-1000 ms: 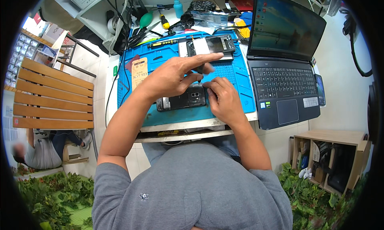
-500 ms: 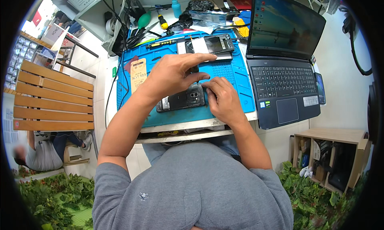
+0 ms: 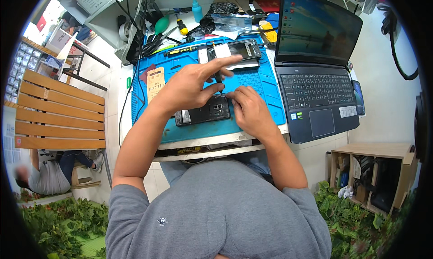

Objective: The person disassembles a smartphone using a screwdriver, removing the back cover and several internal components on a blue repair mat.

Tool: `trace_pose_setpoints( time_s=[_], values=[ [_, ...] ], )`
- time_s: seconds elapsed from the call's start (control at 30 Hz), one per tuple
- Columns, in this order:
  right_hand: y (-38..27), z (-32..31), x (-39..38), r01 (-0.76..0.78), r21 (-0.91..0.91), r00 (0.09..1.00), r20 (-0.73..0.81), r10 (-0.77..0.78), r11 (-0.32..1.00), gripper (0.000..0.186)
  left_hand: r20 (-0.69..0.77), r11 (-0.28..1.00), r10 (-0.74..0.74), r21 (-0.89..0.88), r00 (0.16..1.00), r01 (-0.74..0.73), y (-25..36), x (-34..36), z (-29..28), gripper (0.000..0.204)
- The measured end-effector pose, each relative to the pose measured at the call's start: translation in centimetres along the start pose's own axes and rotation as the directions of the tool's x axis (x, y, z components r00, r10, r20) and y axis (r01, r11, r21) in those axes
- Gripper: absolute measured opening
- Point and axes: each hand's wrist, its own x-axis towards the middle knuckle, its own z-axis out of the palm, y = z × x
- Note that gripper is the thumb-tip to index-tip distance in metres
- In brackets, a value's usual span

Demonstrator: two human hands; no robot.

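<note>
A black phone point(image 3: 207, 114) with its inner back exposed lies on the blue work mat point(image 3: 180, 133), near the bench's front edge. My left hand point(image 3: 191, 85) is above it, thumb and fingers closed around a dark, slim screwdriver point(image 3: 218, 81) held upright, with the index finger stretched out over the top. The screwdriver's lower end comes down at the phone's far right corner. My right hand point(image 3: 251, 109) is at the same corner, its bent fingertips pressed together against the phone's edge. The left hand and forearm cover part of the mat and the phone's far edge.
An open laptop point(image 3: 318, 87) stands to the right. Farther back are another phone point(image 3: 246, 49), a yellow-black screwdriver point(image 3: 182, 28), a green blower bulb point(image 3: 161, 24) and a blue bottle point(image 3: 197, 10). Cables point(image 3: 140, 56) hang at the left. A person point(image 3: 52, 175) sits farther left.
The fingers of my left hand have shifted around the screwdriver, which shows more now. The right hand stays at the phone's corner. The whole view has moved slightly.
</note>
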Motion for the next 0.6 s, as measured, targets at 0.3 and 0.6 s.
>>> trace_pose_setpoints(
  time_s=[0.3, 0.6],
  values=[
    [-0.3, -0.7, 1.1, -0.019, 0.006, 1.000, 0.012, 0.019, 1.000, 0.021, -0.042, 0.981, -0.064, 0.182, 0.997, 0.071, 0.6, -0.8, 0.0, 0.069],
    [0.5, -0.2, 2.3, 0.040, -0.074, 0.999, 0.026, -0.038, 0.996, 0.014, -0.002, 0.992, -0.052, 0.111, 0.999, 0.052, 0.6, -1.3, -0.4, 0.072]
  ],
)
